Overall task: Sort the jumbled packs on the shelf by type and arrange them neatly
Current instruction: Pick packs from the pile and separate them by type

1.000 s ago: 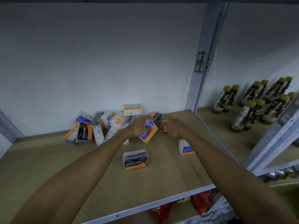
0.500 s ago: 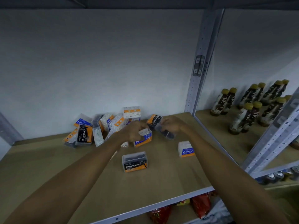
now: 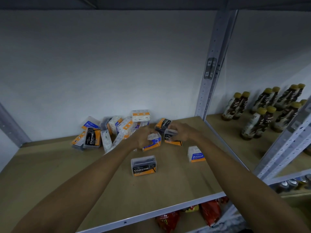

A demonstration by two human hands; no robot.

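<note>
The jumbled packs lie in a heap at the back of the wooden shelf, against the pale wall, some flat, some on edge, orange, blue and black labels mixed together. My left hand is closed around a blue-and-orange pack at the right end of that heap, fingers curled over its clear top, its lower edge down at the board. Just beside it, my right hand has hold of a black Charcoal pack, fingers wrapped over the top and far side; the grip looks firm, though blur makes it hard to say whether the pack is lifted or resting. Behind that hand another black Charcoal pack leans at an angle. Nearer to me, apart from the heap, a Charcoal pack stands upright alone with its label facing me, and to its right a blue Round pack stands alone too. A grey metal upright bounds the shelf on the right; beyond it, on the next shelf, brown bottles with yellow caps stand in rows. Below the shelf's front edge red snack bags show.
</note>
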